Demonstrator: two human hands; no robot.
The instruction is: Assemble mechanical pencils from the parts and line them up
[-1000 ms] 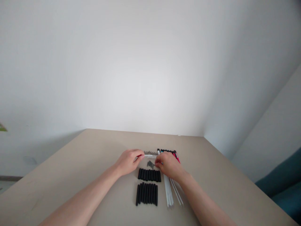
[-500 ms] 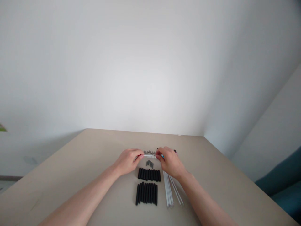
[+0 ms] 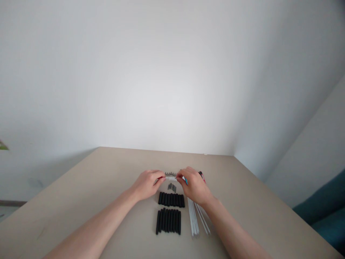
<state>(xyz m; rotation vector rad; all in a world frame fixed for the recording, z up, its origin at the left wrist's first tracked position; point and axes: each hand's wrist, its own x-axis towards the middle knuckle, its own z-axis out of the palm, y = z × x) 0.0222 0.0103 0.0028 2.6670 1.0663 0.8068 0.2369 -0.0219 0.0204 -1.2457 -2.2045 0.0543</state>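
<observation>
My left hand (image 3: 149, 183) is closed, pinching the left part of a thin white pen refill (image 3: 170, 177), which lies level between my hands above the table. At the refill's right end, the thumb and index finger of my right hand (image 3: 192, 184) are pressed together; anything small inside that pinch is hidden. Behind the refill stands a row of small metal springs (image 3: 170, 173). Small grey metal pieces (image 3: 171, 187) lie just in front. Closer to me are two rows of black tubes, a shorter row (image 3: 171, 199) and a longer row (image 3: 168, 221).
Several white refills (image 3: 193, 219) lie fanned out beneath my right wrist. Partly hidden behind my right hand are blue, black and red items (image 3: 202, 176). A white wall (image 3: 167, 90) rises behind the beige table (image 3: 121, 162), and teal fabric (image 3: 326, 208) hangs at the right.
My right hand has shifted slightly left and its fingertips have come nearer my left hand along the refill. More of the red and black item behind it shows. My left hand stays in place.
</observation>
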